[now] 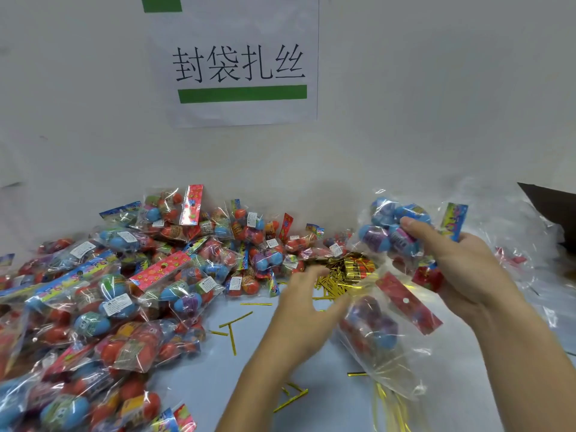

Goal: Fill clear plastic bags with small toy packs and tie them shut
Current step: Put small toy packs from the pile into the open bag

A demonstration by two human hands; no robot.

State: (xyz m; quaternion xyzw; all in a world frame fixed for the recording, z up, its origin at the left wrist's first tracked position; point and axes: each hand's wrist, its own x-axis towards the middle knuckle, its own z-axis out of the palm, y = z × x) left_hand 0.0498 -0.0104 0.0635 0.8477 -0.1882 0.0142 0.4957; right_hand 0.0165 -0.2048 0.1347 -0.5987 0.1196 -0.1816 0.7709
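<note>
My right hand [467,269] is raised at the right and grips a toy pack of blue eggs [392,232] with a blue header card. Below it hangs a clear plastic bag [383,344] with red and blue toy packs and a red header card inside; its lower part rests on the table. My left hand [304,310] is blurred, its fingers loosely curled at the bag's left edge, reaching toward the gold twist ties [343,272]. Whether it holds the bag or a tie I cannot tell.
A big heap of toy packs [131,291] covers the left half of the white table [218,385]. Loose gold ties [232,330] lie scattered in the middle. Empty clear bags [536,260] pile at the right. A paper sign [240,63] hangs on the wall.
</note>
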